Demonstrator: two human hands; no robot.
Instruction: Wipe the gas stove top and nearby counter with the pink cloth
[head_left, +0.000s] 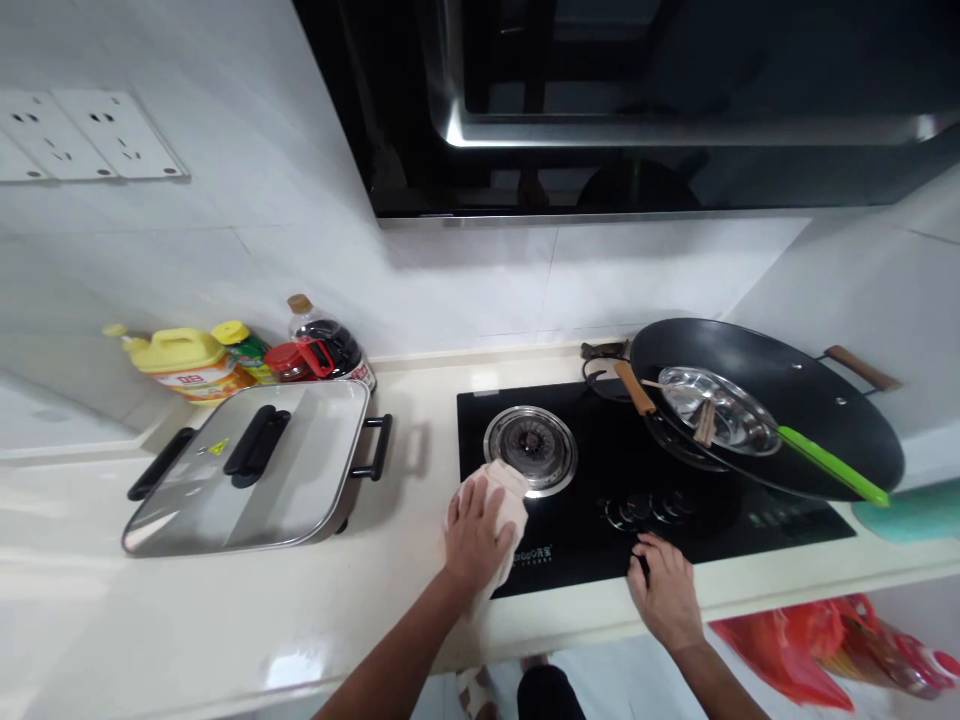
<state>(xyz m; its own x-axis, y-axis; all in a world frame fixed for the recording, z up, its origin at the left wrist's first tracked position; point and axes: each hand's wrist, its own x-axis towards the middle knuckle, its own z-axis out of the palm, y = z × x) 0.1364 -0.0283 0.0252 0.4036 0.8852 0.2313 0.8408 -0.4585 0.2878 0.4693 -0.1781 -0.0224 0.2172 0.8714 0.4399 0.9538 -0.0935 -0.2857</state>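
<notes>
My left hand (pixel 475 535) presses a pale pink cloth (pixel 506 490) down at the left front corner of the black glass cooktop (pixel 577 545). The cloth lies partly under my palm and reaches the rim of the left burner (pixel 530 450). At the cooktop's front edge rests my right hand (pixel 666 588), just below the control knobs (pixel 652 508); its fingers are loosely bent, thumb apart, with nothing seen in them. A large black wok (pixel 810 430) stands tilted over the right burner, holding a metal bowl (pixel 697 395) and a green-handled utensil (pixel 832 465).
On the left counter (pixel 420 590) sits a lidded electric pan (pixel 300 450). Behind it stand a yellow jug (pixel 184 365), a red-lidded jar (pixel 292 362) and a dark sauce bottle (pixel 334 340). The range hood (pixel 637 170) hangs overhead. A red bag (pixel 787 640) is below the counter, right.
</notes>
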